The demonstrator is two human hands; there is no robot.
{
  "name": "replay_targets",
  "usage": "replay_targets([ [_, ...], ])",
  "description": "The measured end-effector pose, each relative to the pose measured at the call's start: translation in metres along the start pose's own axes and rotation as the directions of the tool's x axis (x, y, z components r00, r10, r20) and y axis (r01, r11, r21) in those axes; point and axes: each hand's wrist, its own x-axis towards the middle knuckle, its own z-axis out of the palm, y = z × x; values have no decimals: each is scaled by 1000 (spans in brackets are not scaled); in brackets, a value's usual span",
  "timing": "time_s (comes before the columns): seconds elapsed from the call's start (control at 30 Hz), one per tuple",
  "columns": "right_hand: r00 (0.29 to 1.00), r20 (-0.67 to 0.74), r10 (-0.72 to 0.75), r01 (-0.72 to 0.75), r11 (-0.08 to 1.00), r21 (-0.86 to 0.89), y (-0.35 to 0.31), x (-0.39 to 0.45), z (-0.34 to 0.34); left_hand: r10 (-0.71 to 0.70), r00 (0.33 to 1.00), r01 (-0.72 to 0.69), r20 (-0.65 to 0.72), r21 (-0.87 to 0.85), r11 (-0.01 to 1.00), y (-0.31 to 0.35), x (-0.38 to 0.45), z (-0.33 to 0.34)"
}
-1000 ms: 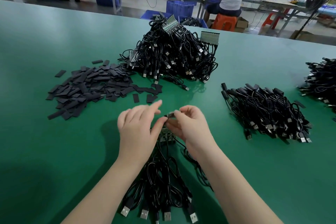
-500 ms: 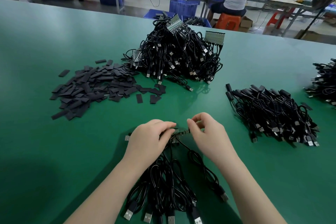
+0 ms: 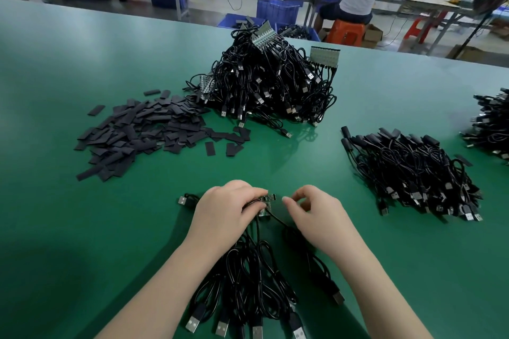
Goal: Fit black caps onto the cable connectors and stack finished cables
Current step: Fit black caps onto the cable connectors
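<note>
1. Black cables (image 3: 248, 278) fan out nearest the camera, plugs toward the viewer, their far ends joined at a small board (image 3: 266, 202).
2. Left hand (image 3: 223, 210) curls over the board and grips it; right hand (image 3: 316, 213) pinches thumb to finger just beside the board's edge, though what it pinches is too small to tell.
3. Capped cables (image 3: 413, 173) lie stacked to the right, so a fair share looks done.
4. Loose caps (image 3: 143, 132) lie heaped on the left of the table (image 3: 82, 228).
5. Beyond them, a tall pile (image 3: 270, 85) of uncapped cables waits; by my judgement most work remains.
</note>
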Motion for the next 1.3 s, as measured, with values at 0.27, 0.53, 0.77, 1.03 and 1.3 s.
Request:
replay_targets([
  [0.27,990,116,79,-89,993,79,-20,16,-3,-1,999,0,-34,-37,999,1,0,1],
  [0.53,910,149,-386,405,906,-126,-75,92,18,55,998,-55,12,32,998,-2,2,3],
  [0.77,869,333,-365,476,799,-367,-90,125,52,58,998,-58,-9,19,998,-3,1,3],
  [1.03,955,146,-257,280,946,-162,-92,128,46,36,999,-36,-37,2,999,-4,1,3],
  [1.3,964,48,-260,243,944,222,-74,110,17,-78,995,69,-58,-142,988,-3,0,4],
])
